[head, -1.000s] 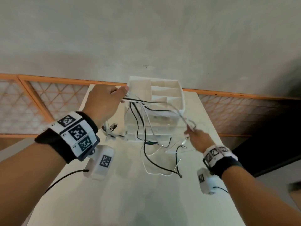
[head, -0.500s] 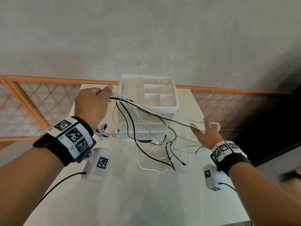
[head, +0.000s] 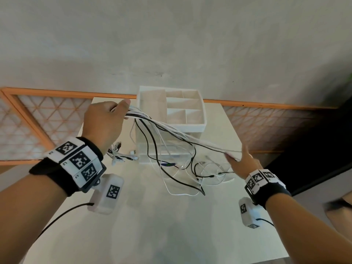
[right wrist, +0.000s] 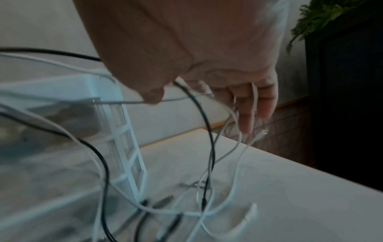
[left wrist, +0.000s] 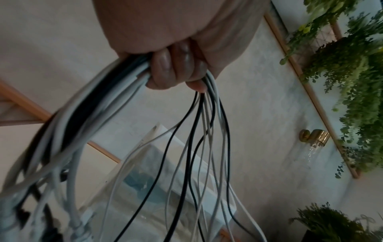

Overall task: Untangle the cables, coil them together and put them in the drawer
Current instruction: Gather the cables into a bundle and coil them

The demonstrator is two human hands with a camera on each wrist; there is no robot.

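My left hand point(head: 123, 109) grips one end of a bundle of black and white cables point(head: 171, 130), raised beside the white drawer unit point(head: 198, 128). In the left wrist view the fingers point(left wrist: 165, 65) curl tightly round the cables point(left wrist: 199, 147). The strands stretch down to the right, over my right hand point(head: 236, 157), which is lower and to the right of the unit. There the straight fingers point(right wrist: 248, 106) and thumb let the cables point(right wrist: 209, 147) run loosely between them. Loose ends and plugs trail on the table point(head: 171, 225) in front of the unit's clear drawers point(head: 162, 149).
The unit's top tray has several empty compartments point(head: 194, 117). More connector ends point(head: 118, 155) dangle under my left wrist. An orange-framed lattice rail point(head: 38, 119) runs behind the table below a grey wall. The table's right edge point(head: 266, 187) drops off to a dark floor.
My right hand has let go of its pinch, opened, and slid rightwards along the cables, which now lie over its fingers. The left hand keeps its grip and the bundle is drawn out between both hands.
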